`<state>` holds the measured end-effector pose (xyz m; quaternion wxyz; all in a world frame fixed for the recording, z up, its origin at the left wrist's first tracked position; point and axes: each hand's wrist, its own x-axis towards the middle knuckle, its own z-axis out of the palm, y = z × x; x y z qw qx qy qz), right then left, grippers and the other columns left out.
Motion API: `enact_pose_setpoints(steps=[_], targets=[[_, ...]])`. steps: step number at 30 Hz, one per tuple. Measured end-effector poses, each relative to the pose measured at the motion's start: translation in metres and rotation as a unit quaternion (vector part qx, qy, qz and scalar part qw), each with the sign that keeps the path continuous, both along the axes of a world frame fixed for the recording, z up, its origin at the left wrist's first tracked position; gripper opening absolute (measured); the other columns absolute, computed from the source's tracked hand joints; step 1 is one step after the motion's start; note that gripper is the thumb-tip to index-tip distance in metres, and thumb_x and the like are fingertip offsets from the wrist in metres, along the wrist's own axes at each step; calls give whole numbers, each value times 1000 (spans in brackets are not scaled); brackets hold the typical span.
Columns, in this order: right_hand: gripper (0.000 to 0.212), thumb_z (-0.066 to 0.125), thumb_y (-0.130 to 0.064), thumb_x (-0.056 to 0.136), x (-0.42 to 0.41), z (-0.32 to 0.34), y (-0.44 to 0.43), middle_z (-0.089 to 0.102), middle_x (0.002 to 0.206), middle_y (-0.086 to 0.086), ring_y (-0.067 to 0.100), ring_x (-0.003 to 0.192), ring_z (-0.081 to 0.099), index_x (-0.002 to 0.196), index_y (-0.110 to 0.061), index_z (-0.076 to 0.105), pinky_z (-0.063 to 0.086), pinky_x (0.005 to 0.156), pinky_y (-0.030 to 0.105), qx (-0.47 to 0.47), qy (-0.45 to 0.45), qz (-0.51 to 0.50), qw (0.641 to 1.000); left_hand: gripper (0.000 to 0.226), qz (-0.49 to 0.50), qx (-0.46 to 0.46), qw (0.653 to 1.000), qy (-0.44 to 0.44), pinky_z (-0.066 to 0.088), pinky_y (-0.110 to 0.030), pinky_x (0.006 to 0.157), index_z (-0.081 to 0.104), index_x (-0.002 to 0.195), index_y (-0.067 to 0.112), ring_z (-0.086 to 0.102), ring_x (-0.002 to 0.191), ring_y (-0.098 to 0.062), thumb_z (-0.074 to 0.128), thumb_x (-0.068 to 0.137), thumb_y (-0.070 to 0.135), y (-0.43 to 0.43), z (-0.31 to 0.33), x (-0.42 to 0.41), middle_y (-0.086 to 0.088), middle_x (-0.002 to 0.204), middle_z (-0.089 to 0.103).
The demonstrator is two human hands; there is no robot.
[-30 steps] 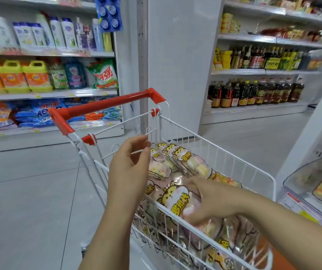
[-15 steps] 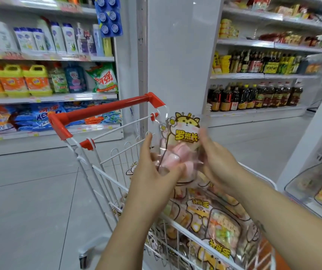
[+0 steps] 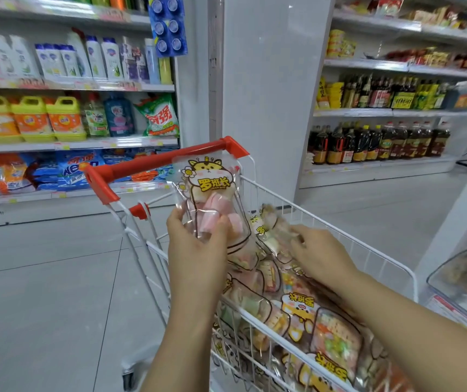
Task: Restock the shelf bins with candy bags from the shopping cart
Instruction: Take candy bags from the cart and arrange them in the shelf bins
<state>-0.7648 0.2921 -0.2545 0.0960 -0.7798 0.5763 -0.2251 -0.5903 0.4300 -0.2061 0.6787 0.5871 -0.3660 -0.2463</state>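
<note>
My left hand [image 3: 195,247] holds a clear candy bag [image 3: 209,193] with a yellow cartoon cat and pink sweets, upright above the cart's near left corner. My right hand [image 3: 319,256] reaches into the white wire shopping cart [image 3: 368,247] and pinches a second candy bag [image 3: 271,230] lying on the pile. Several more candy bags [image 3: 311,321] fill the cart basket. A clear shelf bin [image 3: 458,267] with some candy inside sits at the right edge.
The cart's red handle [image 3: 156,162] points away from me. Shelves of detergent [image 3: 65,117] stand to the left and shelves of dark bottles [image 3: 379,140] to the right, with a white pillar [image 3: 269,89] between them. Grey tiled floor [image 3: 57,292] lies left of the cart.
Both hands lifted one candy bag out of the cart. My right hand then let go of it and dropped back onto another bag in the pile; my left hand keeps the first bag raised.
</note>
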Motion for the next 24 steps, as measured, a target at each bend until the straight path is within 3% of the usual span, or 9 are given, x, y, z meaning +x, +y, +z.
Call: enact_pose_setpoints(steps=[4,6,8,10,13,17,21,23,24], targets=[[24,51,-15,99,-14,42,21,61,72,-5,12,68,53,110,-14,73,35,55,10,-50,-179,-12,983,72,-12,-17,1000,9,39,-23,88,16,156,34,54,105,-2,58,98,29,1,3,-6,21,132,47],[22,53,-19,100,-16,60,45,62,70,-9,6,63,52,109,-22,73,35,54,11,-96,-258,14,961,74,-33,-22,999,27,35,-29,99,5,156,43,42,119,-3,55,101,35,2,6,-15,41,122,39],[22,54,-22,99,-15,72,73,69,75,-11,4,67,59,107,-31,72,38,57,12,-135,-301,51,943,75,-68,-20,996,45,36,-37,109,0,151,56,40,125,-5,54,101,40,2,6,-30,39,129,35],[20,56,-32,96,-16,74,99,69,80,-22,-2,77,62,109,-39,69,41,64,7,-166,-284,84,941,73,-107,-19,993,44,37,-45,113,5,146,65,42,134,-8,56,99,40,4,5,-50,25,147,35],[39,57,-52,88,-32,65,127,58,108,-23,0,107,56,123,-39,65,39,91,9,-164,-209,108,958,74,-152,-28,987,40,41,-48,111,11,136,75,48,134,-14,60,88,45,11,5,-83,16,154,39],[51,57,-59,84,-77,63,155,43,115,-20,-6,114,48,130,-38,59,35,92,4,-85,-214,83,970,63,-214,-46,975,33,38,-53,113,13,140,71,43,140,-20,50,94,49,20,0,-122,16,156,37],[24,68,-39,91,-139,75,184,49,116,-15,-4,108,52,114,-44,65,41,82,9,-77,-230,22,970,45,-299,-50,952,39,38,-32,114,26,138,64,42,134,8,37,94,71,44,3,-171,35,143,38],[36,76,-30,83,-172,76,200,50,118,-16,-4,108,51,110,-47,60,39,87,14,-67,-234,-15,970,51,-344,-36,938,25,36,-25,114,24,133,68,37,127,22,45,87,75,60,3,-200,41,141,34],[45,79,-37,78,-188,74,210,49,123,-19,-5,112,49,115,-49,57,38,93,18,-62,-239,-42,968,55,-369,-28,929,11,35,-13,109,20,134,65,34,119,32,52,89,65,69,3,-215,45,136,32]])
